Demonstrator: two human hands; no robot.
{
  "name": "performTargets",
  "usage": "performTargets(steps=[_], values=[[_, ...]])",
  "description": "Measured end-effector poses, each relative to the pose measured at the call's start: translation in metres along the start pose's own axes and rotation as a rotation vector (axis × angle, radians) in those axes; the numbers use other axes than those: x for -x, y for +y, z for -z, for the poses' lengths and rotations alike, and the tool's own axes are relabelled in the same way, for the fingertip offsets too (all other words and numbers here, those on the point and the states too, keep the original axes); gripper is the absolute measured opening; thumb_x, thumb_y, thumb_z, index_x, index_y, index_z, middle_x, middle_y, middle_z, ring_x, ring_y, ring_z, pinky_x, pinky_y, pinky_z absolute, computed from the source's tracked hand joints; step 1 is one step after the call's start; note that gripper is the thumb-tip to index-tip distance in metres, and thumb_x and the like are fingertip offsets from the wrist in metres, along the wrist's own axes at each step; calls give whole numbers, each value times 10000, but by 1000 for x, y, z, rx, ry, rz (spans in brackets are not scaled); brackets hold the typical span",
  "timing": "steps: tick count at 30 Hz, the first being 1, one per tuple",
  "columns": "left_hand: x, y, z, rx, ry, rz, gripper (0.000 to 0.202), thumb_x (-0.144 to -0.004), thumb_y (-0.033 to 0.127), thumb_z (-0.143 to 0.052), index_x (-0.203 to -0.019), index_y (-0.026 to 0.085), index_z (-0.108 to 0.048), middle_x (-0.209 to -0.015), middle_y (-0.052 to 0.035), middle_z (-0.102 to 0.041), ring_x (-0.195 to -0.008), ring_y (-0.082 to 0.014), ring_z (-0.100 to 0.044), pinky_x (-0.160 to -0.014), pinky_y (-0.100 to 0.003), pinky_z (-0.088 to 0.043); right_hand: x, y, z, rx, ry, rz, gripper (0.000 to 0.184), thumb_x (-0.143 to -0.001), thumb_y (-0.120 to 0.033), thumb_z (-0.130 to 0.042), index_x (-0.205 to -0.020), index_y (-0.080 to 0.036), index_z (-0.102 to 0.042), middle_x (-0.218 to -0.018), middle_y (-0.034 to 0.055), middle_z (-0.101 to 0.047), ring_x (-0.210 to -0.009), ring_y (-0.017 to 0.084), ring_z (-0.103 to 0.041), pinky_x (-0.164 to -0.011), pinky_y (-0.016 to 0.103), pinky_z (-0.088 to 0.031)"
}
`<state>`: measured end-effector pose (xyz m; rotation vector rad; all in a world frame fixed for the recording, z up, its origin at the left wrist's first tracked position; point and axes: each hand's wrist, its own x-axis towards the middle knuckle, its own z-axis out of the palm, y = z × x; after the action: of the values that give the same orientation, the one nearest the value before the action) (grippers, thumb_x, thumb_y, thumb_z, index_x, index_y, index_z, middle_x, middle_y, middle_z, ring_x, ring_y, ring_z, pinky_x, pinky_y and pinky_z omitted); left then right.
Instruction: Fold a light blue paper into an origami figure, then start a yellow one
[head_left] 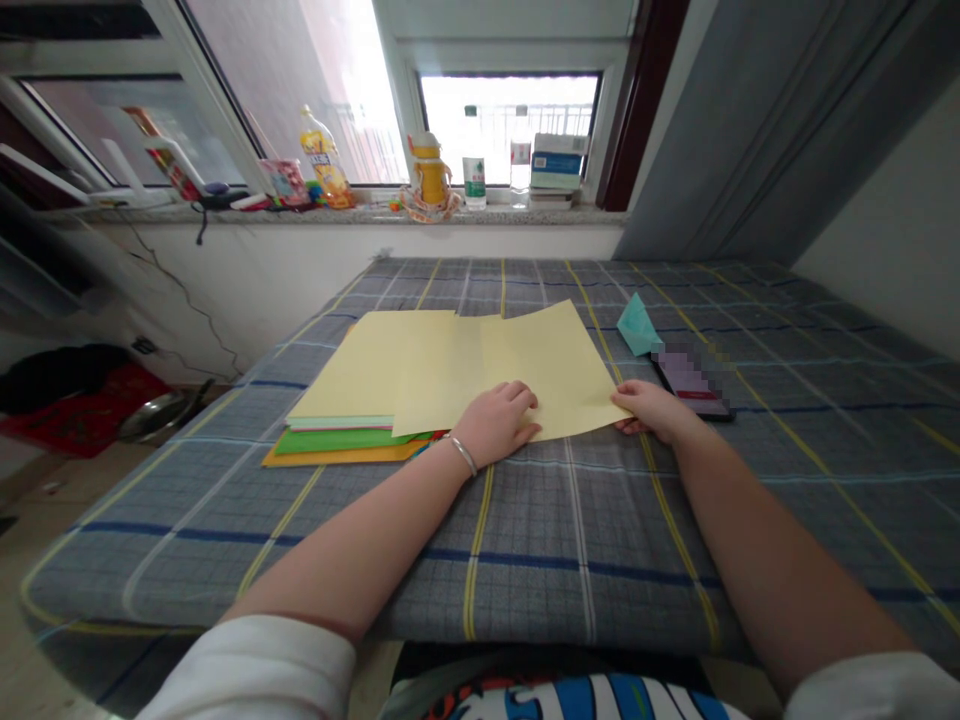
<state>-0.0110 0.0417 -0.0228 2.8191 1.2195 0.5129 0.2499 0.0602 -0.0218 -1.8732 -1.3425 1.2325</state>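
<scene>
While the stack [337,440] sits left of centre, left hand [496,422] presses flat, fingers together, on the sheet [525,355] at frame centre — right hand [654,408] pinches its near right corner. Step judged: steadying; lifting needs the palm off.

Pale yellow sheet [525,360]: rectangular, lying flat, slightly skewed; its 9 o'clock part overlaps a coloured paper stack [337,442].
</scene>
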Motion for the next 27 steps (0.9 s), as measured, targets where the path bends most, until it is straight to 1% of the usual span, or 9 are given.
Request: performTargets(steps=[4,8,11,13,16,19,21,24,27], values=[[3,-10,-3,-11,-40,99,497,-810,399,-624,-1210,132,-502,-1220,-124,-549,-1101,-248,-538,-981,-372,-425,3,13,17,121,60,-55,68,-816,-133,-535,-870,-154,-570,-513,-12,-562,-411,130,-559,-428,226,-449],[7,-22,3,-22,-99,121,722,-801,469,-602,-1394,141,-355,-1418,-148,-425,-1294,-266,-415,-1094,-385,-311,2,15,22,262,84,-120,88,-789,-167,-558,-860,-154,-607,-453,13,-559,-396,167,-559,-427,254,-437],[9,-28,9,-61,-152,115,706,-810,418,-581,-1412,134,-348,-1452,-143,-398,-1337,-275,-366,-1118,-407,-270,2,15,28,403,90,-145,113,-801,-226,-551,-847,-155,-625,-481,43,-585,-450,180,-593,-471,264,-450],[9,-30,11,-94,-179,87,665,-807,351,-572,-1404,137,-374,-1449,-132,-412,-1339,-279,-365,-1119,-419,-271,3,14,31,561,111,-103,171,-812,-280,-535,-854,-147,-634,-574,88,-634,-566,218,-644,-530,292,-469],[8,-27,7,-135,-175,3,573,-838,263,-518,-1390,158,-407,-1439,-105,-436,-1329,-259,-387,-1109,-407,-297,8,12,31,798,284,34,330,-813,-369,-534,-1013,-122,-624,-882,183,-686,-860,311,-663,-685,375,-490],[5,-20,-1,-189,-153,-31,455,-900,200,-432,-1354,175,-454,-1411,-87,-476,-1284,-234,-450,-1067,-393,-359,12,10,20,891,450,246,497,-814,-410,-548,-1201,-98,-555,-1127,230,-623,-1069,358,-583,-855,459,-456],[2,-13,-5,-236,-148,-11,414,-921,160,-400,-1329,172,-474,-1399,-96,-488,-1260,-235,-479,-1014,-396,-410,13,10,9,878,390,470,512,-827,-417,-549,-1233,-105,-551,-1201,212,-597,-1154,342,-529,-970,472,-398],[-1,-5,-2,-315,-167,84,371,-926,104,-379,-1270,137,-513,-1357,-145,-516,-1236,-241,-505,-920,-377,-468,12,12,-10,767,153,773,529,-850,-440,-537,-1296,-156,-523,-1340,142,-530,-1284,278,-427,-1087,425,-310],[-2,2,10,-377,-217,230,303,-912,76,-380,-1135,98,-583,-1144,-175,-632,-1068,-252,-613,-797,-355,-505,12,15,-24,785,-32,910,688,-786,-531,-611,-1359,-173,-480,-1440,126,-435,-1384,299,-276,-1136,454,-231]])
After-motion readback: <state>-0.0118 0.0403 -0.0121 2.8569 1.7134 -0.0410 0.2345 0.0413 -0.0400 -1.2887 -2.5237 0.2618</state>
